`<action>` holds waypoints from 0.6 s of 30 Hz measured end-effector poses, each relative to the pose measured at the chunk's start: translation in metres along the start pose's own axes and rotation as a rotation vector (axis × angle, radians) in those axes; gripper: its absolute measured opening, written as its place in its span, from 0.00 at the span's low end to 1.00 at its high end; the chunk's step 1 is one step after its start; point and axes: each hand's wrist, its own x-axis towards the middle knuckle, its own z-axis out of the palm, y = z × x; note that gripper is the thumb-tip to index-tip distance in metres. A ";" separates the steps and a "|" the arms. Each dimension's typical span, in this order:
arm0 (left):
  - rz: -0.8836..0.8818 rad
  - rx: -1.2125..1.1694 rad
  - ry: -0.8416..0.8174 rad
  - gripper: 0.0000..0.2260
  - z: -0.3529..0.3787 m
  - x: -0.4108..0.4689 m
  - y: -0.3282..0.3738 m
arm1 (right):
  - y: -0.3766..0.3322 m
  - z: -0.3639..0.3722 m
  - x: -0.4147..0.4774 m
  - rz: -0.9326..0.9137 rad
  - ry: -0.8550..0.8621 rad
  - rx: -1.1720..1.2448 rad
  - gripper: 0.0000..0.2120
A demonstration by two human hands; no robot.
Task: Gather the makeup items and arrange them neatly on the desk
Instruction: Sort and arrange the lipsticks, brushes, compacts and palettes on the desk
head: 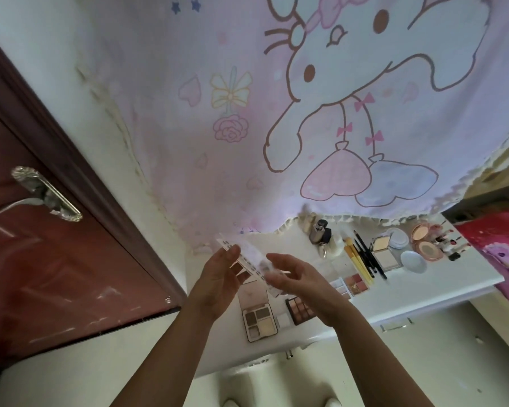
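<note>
Big cartoon curtain (335,113) covers the far wall, brown door (56,259) on the left, white desk (415,290) below. Over the desk's left end, the left hand (221,277) pinches a long clear palette (249,257) between thumb and fingers. The right hand (294,277) touches its near end but it's blurry, so can't tell if it's gripping. An eyeshadow quad (259,321) sits underneath, brushes (357,257) further right.

The palette (249,258) above the worktop's left end looks like clear, glossy plastic. The worktop (441,290) is smooth, white and faintly glossy. Behind it hangs a thin, matt printed cloth (218,157) with a frilled hem. On the left, the door (56,274) is reddish, scuffed, lacquered wood, and its handle (46,195) is shiny metal. Far right, two round compacts (425,240) gleam rose-gold.
</note>
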 end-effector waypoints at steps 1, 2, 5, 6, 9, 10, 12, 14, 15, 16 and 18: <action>0.007 0.014 0.011 0.34 0.007 -0.003 -0.003 | 0.000 -0.004 -0.004 -0.008 -0.011 -0.026 0.42; 0.012 0.029 0.015 0.34 0.013 -0.005 -0.006 | 0.001 -0.008 -0.007 -0.012 -0.020 -0.041 0.43; 0.013 0.056 0.013 0.34 0.033 -0.010 -0.015 | 0.003 -0.023 -0.020 -0.018 -0.056 -0.075 0.42; 0.018 0.065 0.017 0.34 0.040 -0.012 -0.017 | 0.004 -0.026 -0.024 -0.024 -0.063 -0.081 0.41; 0.036 0.106 0.042 0.34 0.061 -0.017 -0.024 | 0.005 -0.037 -0.033 -0.060 -0.043 -0.077 0.38; 0.033 0.110 0.047 0.36 0.067 -0.019 -0.026 | 0.006 -0.040 -0.035 -0.076 -0.036 -0.061 0.37; 0.031 0.115 0.034 0.38 0.073 -0.022 -0.028 | 0.006 -0.045 -0.039 -0.104 -0.033 -0.033 0.34; 0.041 0.152 -0.025 0.37 0.075 -0.025 -0.031 | 0.006 -0.049 -0.044 -0.108 -0.034 -0.019 0.33; 0.050 0.183 -0.060 0.35 0.076 -0.026 -0.032 | 0.006 -0.050 -0.046 -0.109 -0.038 -0.016 0.33; 0.057 0.207 -0.082 0.32 0.078 -0.028 -0.033 | 0.007 -0.052 -0.048 -0.113 -0.042 -0.015 0.32; 0.059 0.221 -0.073 0.29 0.083 -0.030 -0.036 | 0.008 -0.053 -0.052 -0.117 -0.042 -0.023 0.31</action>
